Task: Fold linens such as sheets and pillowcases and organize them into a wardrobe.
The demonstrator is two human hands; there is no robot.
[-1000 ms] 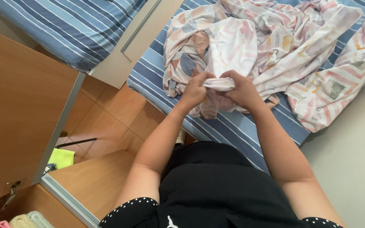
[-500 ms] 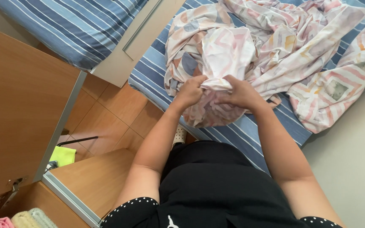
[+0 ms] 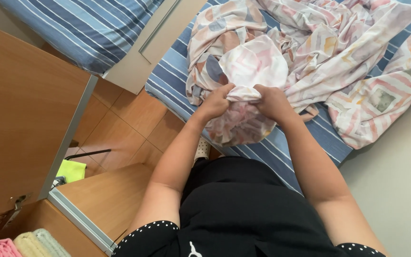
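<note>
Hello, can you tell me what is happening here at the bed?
A person stands at a bed with a blue striped sheet. Both hands, left hand and right hand, grip a bunched fold of a pale patterned sheet. Most of it lies crumpled across the bed. A wooden cabinet stands to the left.

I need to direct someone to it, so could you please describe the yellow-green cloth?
Start at the wooden cabinet door on the left. Below its metal edge, the yellow-green cloth lies low near the tiled floor. It is the only neon-bright item, unlike the pastel towels.
</note>
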